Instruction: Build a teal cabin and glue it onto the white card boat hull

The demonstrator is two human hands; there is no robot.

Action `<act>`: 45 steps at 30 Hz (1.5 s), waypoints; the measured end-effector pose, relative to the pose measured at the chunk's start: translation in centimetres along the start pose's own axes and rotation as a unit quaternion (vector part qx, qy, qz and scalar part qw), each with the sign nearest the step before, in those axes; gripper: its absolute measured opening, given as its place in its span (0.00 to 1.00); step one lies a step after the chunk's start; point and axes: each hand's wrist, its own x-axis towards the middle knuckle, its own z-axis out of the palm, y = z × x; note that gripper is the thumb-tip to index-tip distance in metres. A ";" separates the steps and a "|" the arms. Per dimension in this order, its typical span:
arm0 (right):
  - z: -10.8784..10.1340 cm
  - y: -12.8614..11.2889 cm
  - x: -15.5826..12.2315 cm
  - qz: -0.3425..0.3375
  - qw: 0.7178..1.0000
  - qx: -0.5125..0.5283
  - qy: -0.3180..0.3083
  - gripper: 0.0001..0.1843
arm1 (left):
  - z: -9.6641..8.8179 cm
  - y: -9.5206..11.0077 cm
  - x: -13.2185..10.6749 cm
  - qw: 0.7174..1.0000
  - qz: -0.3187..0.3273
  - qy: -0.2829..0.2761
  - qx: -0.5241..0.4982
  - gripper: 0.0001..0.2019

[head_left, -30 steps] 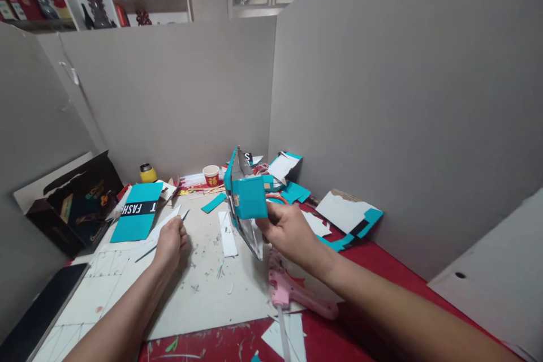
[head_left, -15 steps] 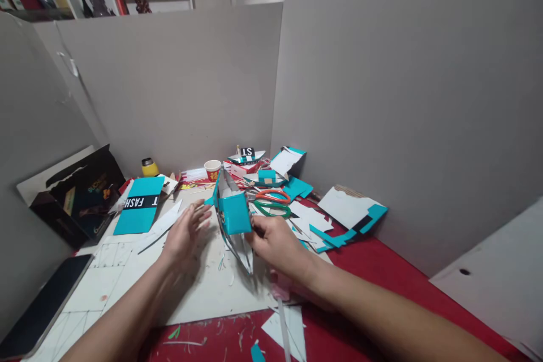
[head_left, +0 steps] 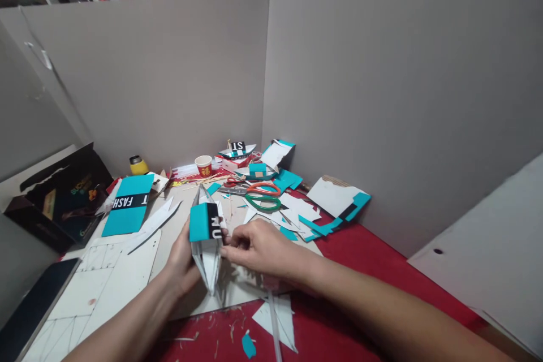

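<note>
A small cardboard boat (head_left: pixel 211 260) with a teal and black curved roof (head_left: pixel 199 222) points lengthwise toward me above the work board. My left hand (head_left: pixel 183 254) is closed around its left side, the fingers partly hidden behind the hull. On the other side, my right hand (head_left: pixel 254 243) has its fingers curled, thumb and fingertips pinching the boat's right edge beside the roof. Under my right forearm lies a pink object (head_left: pixel 271 283) with a translucent stick (head_left: pixel 275 328), mostly covered.
Green-and-orange-handled scissors (head_left: pixel 263 198) lie beyond my right hand among teal and white card scraps (head_left: pixel 301 206). Two finished-looking boats (head_left: pixel 257 171), a paper cup (head_left: pixel 203 166) and a yellow jar (head_left: pixel 138 165) stand at the back. A dark box (head_left: pixel 63 203) and tablet-like slab (head_left: pixel 38 305) are left.
My left hand, open and apart before, now grips the boat. The boat has turned more upright, showing the roof's black lettered side, and has shifted left. The view has swung slightly.
</note>
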 end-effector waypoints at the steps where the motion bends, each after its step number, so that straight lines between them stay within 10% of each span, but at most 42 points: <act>1: -0.5 0.1 0.1 -0.005 1.000 0.016 0.017 0.14 | -0.2 0.2 0.2 1.000 -0.007 -0.002 0.002 0.22; 7: -1.9 1.7 0.7 -0.076 0.977 0.118 0.162 0.14 | -0.3 0.4 0.3 0.998 -0.062 0.006 0.022 0.25; 16: 0.1 2.8 0.3 -0.242 0.967 0.050 0.052 0.23 | -0.6 -1.2 0.8 0.996 -0.065 0.050 0.023 0.19; 37: -0.1 3.5 0.4 -0.221 0.972 0.079 0.013 0.22 | -1.0 -1.5 1.2 0.995 -0.058 0.078 0.024 0.19; 42: -0.9 3.0 0.5 -0.124 0.976 0.102 0.145 0.16 | -1.2 -0.1 1.5 0.999 -0.049 0.016 -0.016 0.24; 45: -0.5 2.9 0.7 -0.058 0.990 0.086 0.091 0.12 | -1.4 0.4 1.6 1.000 -0.004 0.018 -0.020 0.25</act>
